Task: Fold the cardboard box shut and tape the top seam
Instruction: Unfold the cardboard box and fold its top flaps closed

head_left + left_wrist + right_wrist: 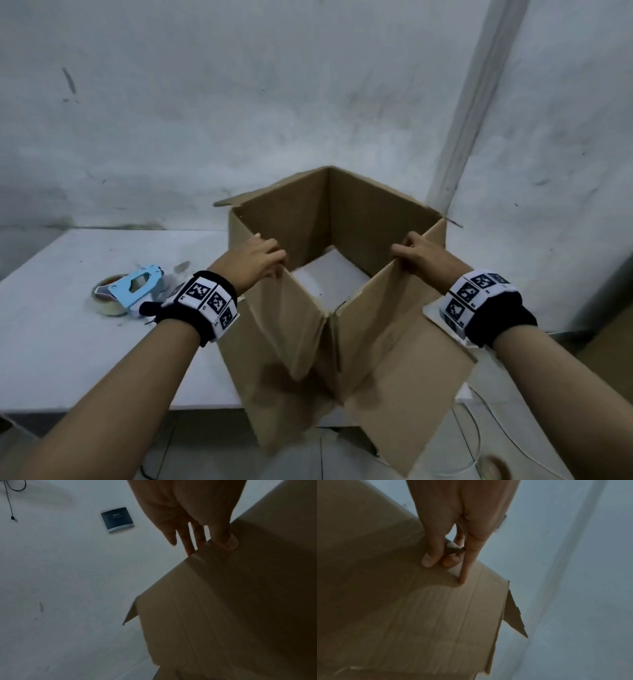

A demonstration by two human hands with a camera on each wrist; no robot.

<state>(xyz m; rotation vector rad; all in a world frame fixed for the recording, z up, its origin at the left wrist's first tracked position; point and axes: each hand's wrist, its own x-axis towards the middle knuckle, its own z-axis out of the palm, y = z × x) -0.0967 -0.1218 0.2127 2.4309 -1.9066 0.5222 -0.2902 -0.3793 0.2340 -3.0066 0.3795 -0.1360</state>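
Observation:
A brown cardboard box (pixel 359 212) stands open on the white table (pixel 68 342), one corner turned toward me. Its near flaps (pixel 394 370) hang down outside over the table's front edge. My left hand (pixel 260 257) pinches the top edge of the near-left wall; in the left wrist view the left hand (pixel 197 520) has its thumb on the box (pixel 223 601). My right hand (pixel 424 255) grips the top edge of the near-right wall. From the right wrist, that hand (pixel 453 534) has thumb and fingers on the box (pixel 419 608). A blue tape dispenser (pixel 137 286) lies left of the box.
A stained white wall rises right behind the table. A grey vertical strip (pixel 479 102) runs down it at the right. A white cable (pixel 479 428) lies on the floor at lower right. A small black plate (pixel 117 519) hangs on the wall.

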